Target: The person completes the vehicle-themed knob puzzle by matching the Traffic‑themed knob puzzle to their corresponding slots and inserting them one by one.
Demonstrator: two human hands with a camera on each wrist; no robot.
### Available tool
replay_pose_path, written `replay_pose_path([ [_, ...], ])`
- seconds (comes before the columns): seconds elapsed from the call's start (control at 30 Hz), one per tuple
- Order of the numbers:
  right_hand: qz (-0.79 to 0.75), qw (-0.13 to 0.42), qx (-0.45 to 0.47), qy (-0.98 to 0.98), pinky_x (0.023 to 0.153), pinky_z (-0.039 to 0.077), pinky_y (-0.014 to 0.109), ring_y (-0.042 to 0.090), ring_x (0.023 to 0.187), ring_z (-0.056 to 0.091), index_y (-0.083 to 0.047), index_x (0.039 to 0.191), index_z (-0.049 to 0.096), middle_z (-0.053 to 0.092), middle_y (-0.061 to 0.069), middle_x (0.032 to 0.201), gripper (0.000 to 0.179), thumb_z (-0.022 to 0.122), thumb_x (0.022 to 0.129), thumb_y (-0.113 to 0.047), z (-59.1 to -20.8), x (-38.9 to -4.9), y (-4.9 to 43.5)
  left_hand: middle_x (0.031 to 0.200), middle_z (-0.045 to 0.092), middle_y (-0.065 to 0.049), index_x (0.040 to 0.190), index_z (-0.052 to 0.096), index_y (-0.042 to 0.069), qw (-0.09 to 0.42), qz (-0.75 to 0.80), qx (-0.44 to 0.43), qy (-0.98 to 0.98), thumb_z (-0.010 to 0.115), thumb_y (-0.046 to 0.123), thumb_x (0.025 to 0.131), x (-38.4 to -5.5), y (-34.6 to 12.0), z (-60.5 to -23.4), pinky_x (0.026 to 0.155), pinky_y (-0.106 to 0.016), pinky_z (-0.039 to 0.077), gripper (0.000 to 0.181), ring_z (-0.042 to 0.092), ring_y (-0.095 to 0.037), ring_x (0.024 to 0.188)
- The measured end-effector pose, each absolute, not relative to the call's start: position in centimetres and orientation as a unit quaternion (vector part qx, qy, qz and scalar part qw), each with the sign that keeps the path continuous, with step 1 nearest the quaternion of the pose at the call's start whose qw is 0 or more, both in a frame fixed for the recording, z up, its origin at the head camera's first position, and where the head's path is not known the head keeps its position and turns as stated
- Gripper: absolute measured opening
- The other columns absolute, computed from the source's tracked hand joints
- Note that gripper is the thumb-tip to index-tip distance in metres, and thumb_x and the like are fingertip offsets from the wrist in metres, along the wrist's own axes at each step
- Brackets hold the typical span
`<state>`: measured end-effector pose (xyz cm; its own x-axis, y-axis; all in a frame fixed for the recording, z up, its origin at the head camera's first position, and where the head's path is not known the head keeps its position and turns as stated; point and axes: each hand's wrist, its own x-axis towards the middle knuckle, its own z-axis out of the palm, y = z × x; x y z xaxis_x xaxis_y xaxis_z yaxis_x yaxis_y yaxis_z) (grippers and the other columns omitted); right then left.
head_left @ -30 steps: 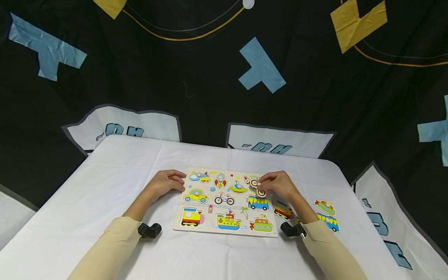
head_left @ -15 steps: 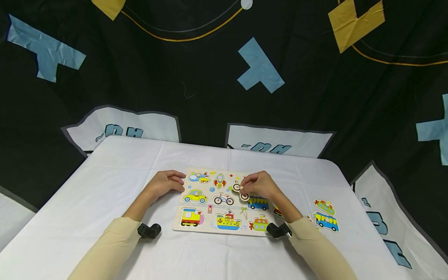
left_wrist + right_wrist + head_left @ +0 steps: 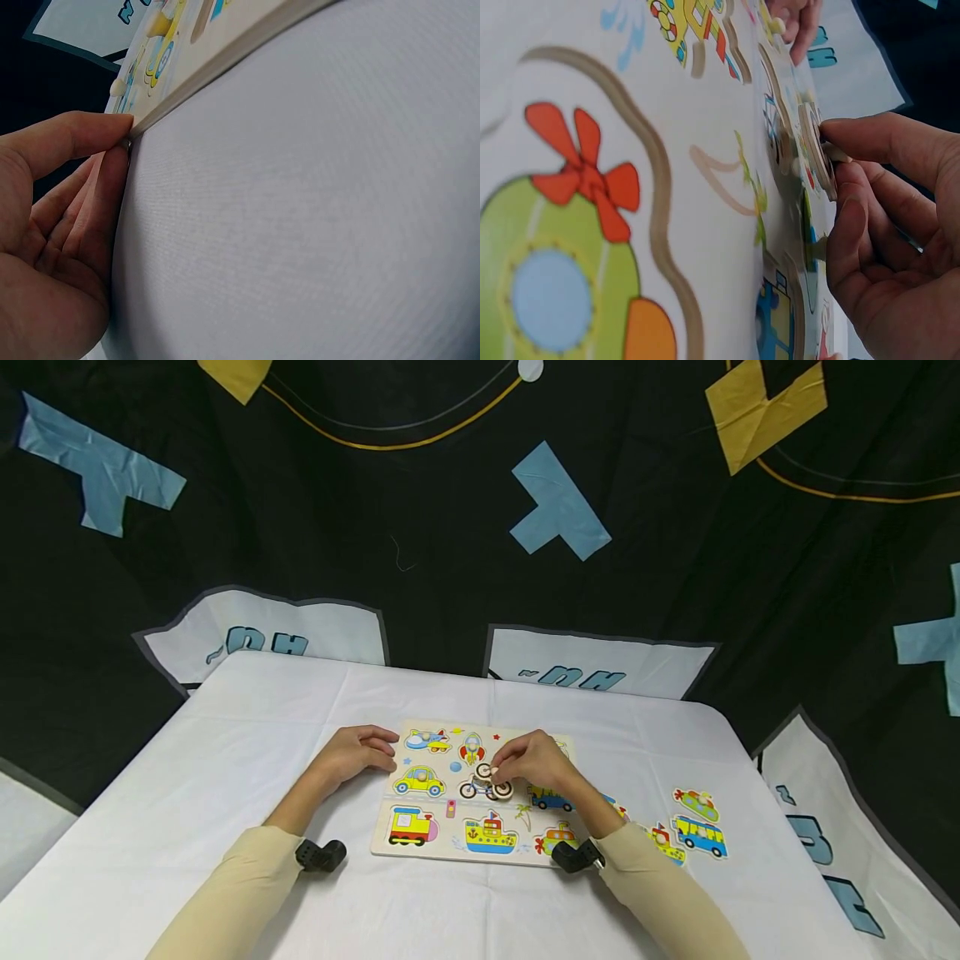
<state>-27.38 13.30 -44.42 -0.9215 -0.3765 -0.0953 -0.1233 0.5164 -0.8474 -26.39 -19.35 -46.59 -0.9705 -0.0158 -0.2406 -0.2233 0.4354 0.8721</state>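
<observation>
In the head view my right hand pinches a bicycle puzzle piece by its knob. The piece is tilted over the bicycle picture in the middle of a wooden vehicle puzzle board. From the right wrist, the piece shows edge-on between thumb and fingers, close over the board. My left hand holds the board's left edge; in the left wrist view its thumb and index finger meet at the board's edge.
Loose pieces lie right of the board: a green submarine, a blue bus and a boat, others partly behind the right arm. A white cloth covers the table; a black printed backdrop hangs behind.
My right hand has carried the bicycle piece left across the board, from its upper right to over the bicycle picture. The left hand and the board have stayed put.
</observation>
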Motion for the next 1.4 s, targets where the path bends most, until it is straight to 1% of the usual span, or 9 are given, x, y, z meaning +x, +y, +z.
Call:
replay_pose_path([
  [0.1,-0.465,0.134,-0.148,0.862,0.068,0.048,0.026,0.010,0.070,0.063,-0.010,0.085,0.080,0.075,0.000,0.075,0.019,0.090,0.070,-0.015,-44.6,-27.3,13.0,0.089,0.073,0.000,0.126,0.068,0.009,0.099,0.528,-0.075,0.840,0.083,0.012,0.075,-26.4,-19.3,-46.6,0.078,-0.025,0.050,0.054,0.065,-0.016,0.086],
  [0.23,-0.465,0.138,-0.153,0.861,0.068,0.049,0.026,0.009,0.069,0.064,-0.010,0.085,0.081,0.075,0.000,0.075,0.019,0.090,0.069,-0.015,-44.7,-27.2,12.7,0.089,0.073,-0.001,0.126,0.068,0.009,0.100,0.532,-0.075,0.838,0.083,0.011,0.075,-26.4,-19.2,-46.6,0.077,-0.024,0.051,0.053,0.066,-0.016,0.085],
  [0.33,-0.463,0.140,-0.157,0.861,0.067,0.049,0.025,0.008,0.069,0.064,-0.011,0.085,0.081,0.075,0.000,0.075,0.018,0.090,0.069,-0.014,-44.7,-27.2,12.5,0.090,0.074,-0.001,0.126,0.068,0.008,0.100,0.533,-0.069,0.837,0.083,0.010,0.075,-26.3,-19.2,-46.5,0.076,-0.024,0.051,0.053,0.066,-0.015,0.085],
  [0.57,-0.455,0.145,-0.175,0.861,0.069,0.049,0.024,0.007,0.071,0.064,-0.014,0.085,0.082,0.075,-0.003,0.075,0.016,0.088,0.070,-0.012,-44.8,-27.3,12.2,0.091,0.074,-0.001,0.126,0.068,0.008,0.098,0.534,-0.068,0.837,0.083,0.010,0.075,-26.2,-19.2,-46.4,0.077,-0.024,0.052,0.054,0.066,-0.014,0.084],
  [0.9,-0.452,0.151,-0.185,0.859,0.071,0.046,0.025,0.007,0.072,0.064,-0.012,0.084,0.082,0.076,-0.001,0.076,0.017,0.089,0.069,-0.010,-44.7,-27.3,11.7,0.091,0.074,-0.002,0.126,0.068,0.007,0.095,0.532,-0.066,0.839,0.084,0.010,0.075,-26.3,-19.3,-46.5,0.077,-0.024,0.052,0.054,0.067,-0.013,0.082],
  [1.13,-0.441,0.156,-0.192,0.863,0.068,0.046,0.025,0.007,0.071,0.062,-0.013,0.083,0.082,0.075,0.000,0.076,0.014,0.088,0.071,-0.010,-44.8,-27.3,11.5,0.091,0.074,-0.002,0.126,0.068,0.008,0.098,0.537,-0.069,0.835,0.083,0.009,0.074,-26.3,-19.3,-46.7,0.076,-0.025,0.053,0.054,0.067,-0.014,0.083],
  [1.4,-0.433,0.162,-0.194,0.865,0.069,0.048,0.025,0.007,0.071,0.063,-0.015,0.082,0.081,0.074,-0.003,0.075,0.012,0.086,0.073,-0.010,-45.0,-27.3,11.3,0.090,0.074,-0.001,0.127,0.067,0.007,0.095,0.535,-0.068,0.837,0.083,0.010,0.075,-26.4,-19.3,-46.8,0.077,-0.025,0.054,0.053,0.068,-0.014,0.082],
])
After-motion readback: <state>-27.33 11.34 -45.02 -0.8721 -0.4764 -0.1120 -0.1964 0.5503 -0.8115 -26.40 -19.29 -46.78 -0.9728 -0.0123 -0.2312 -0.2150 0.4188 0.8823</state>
